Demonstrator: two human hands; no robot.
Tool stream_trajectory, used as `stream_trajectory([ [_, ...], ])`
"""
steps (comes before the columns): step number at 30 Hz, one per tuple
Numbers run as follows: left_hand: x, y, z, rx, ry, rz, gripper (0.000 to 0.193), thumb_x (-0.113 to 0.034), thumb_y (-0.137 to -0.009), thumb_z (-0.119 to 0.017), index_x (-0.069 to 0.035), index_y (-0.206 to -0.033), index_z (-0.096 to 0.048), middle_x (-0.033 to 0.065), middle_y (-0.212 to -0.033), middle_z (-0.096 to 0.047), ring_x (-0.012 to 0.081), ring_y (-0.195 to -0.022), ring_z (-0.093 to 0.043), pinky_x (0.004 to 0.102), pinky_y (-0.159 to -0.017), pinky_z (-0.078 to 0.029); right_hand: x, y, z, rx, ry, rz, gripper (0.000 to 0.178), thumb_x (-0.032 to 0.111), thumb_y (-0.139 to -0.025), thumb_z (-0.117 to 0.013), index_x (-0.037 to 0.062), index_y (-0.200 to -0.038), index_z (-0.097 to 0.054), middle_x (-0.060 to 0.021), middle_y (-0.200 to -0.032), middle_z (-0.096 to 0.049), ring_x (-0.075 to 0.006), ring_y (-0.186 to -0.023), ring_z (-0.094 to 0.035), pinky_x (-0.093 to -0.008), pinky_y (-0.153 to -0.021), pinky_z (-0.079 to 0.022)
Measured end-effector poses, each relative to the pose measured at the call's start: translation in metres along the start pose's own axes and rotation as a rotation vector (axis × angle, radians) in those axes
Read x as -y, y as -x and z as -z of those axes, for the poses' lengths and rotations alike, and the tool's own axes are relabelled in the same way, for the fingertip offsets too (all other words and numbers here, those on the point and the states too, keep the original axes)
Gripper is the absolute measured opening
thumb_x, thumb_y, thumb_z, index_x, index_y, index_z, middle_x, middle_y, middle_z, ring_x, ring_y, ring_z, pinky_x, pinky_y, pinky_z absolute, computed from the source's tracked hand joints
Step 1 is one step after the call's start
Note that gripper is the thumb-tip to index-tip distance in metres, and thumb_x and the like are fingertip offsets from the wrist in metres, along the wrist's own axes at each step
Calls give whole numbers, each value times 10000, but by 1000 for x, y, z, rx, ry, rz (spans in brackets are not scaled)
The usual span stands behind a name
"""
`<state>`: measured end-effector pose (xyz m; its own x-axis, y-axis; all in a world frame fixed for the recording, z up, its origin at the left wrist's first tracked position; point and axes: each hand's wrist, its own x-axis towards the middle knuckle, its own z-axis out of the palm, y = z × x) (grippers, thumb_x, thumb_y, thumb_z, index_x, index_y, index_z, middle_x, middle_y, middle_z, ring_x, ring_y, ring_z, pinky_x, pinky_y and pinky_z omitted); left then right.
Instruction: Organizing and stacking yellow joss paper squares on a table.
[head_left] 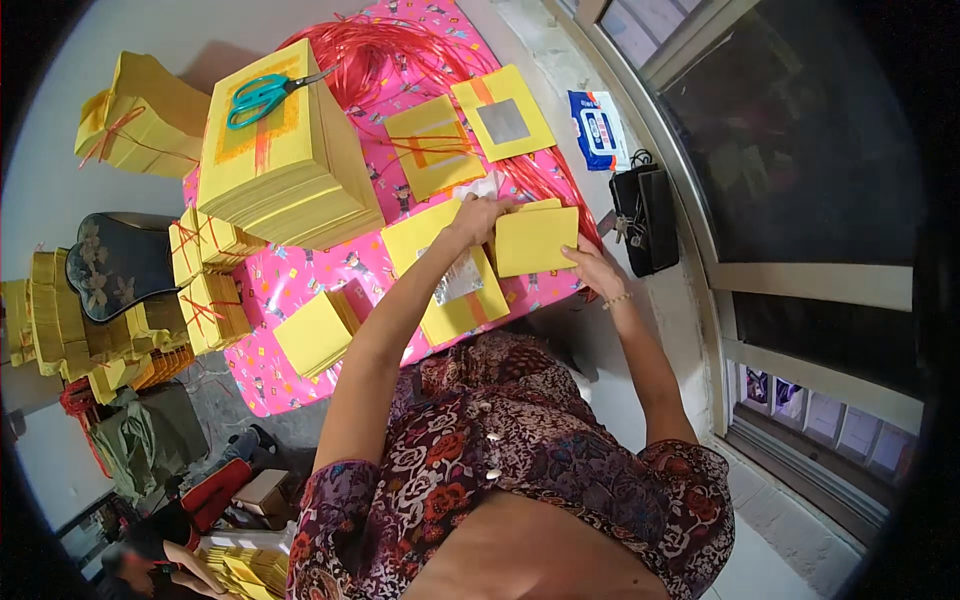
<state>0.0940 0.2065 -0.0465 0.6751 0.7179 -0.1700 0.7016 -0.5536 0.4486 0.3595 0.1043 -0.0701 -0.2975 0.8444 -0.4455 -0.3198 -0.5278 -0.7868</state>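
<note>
A folded sheet of yellow paper (537, 243) stands between my hands, at the near right part of the table. My right hand (597, 272) grips its right edge, thumb on the near face and fingers behind. Curled at its upper left corner is my left hand (478, 216), fingertips partly hidden. Under my left forearm lies a yellow stack (425, 240) with a silver patch (460, 282) on its top sheet. Beyond the hands are a yellow sheet with a silver square (503, 118) and another with an orange frame (432, 150), crossed by red strands.
A tall yellow paper stack (290, 165) bears teal-handled scissors (262, 98). Red strands (375, 55) heap at the back of the pink tablecloth (270, 375). Tied bundles (212, 310) and a folded stack (318, 335) stand left; a wipes pack (600, 130) and black pouch (648, 215) right. Another person sits lower left.
</note>
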Motion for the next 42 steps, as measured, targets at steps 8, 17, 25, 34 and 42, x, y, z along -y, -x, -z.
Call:
stream_trajectory([
  [8,14,-8,-16,-79,144,60,464,-50,-687,-662,-166,-1135,-623,110,-1040,-661,317,-982,-614,478,-802,-476,-19,-30,11,-199,360,-124,370,173,-943,-584,68,-1286,-492,-75,-1211,-593,-190,-1065,-600,-367,-798,-542],
  [17,-81,45,-36,-81,-253,-47,423,-122,-745,-615,-106,-1167,-593,123,-1175,-585,284,-1052,-555,396,-879,-406,-18,-44,13,-314,473,-221,366,225,-914,-618,58,-1227,-528,-69,-1066,-650,-177,-959,-637,-359,-735,-554],
  [25,-97,47,-62,201,-342,69,474,-281,-893,-503,-32,-1295,-488,178,-1237,-549,257,-1141,-551,372,-950,-345,-12,-43,-25,-483,1384,107,347,205,-839,-670,22,-1088,-512,-203,-1004,-615,-400,-895,-621,-496,-732,-506],
  [34,-100,37,-74,269,-426,96,628,-487,-916,-492,-20,-1335,-463,163,-1292,-523,259,-1194,-512,407,-986,-316,-17,-36,-24,-471,1429,273,403,138,-812,-691,42,-1117,-445,-229,-1034,-564,-421,-938,-580,-503,-748,-469],
  [42,-95,64,-51,9,-259,68,476,-369,-837,-612,-65,-1201,-572,147,-1201,-555,268,-1078,-561,406,-939,-359,-13,-33,-27,-468,1494,232,310,163,-836,-663,64,-1075,-493,-199,-1030,-566,-397,-969,-568,-491,-794,-466],
])
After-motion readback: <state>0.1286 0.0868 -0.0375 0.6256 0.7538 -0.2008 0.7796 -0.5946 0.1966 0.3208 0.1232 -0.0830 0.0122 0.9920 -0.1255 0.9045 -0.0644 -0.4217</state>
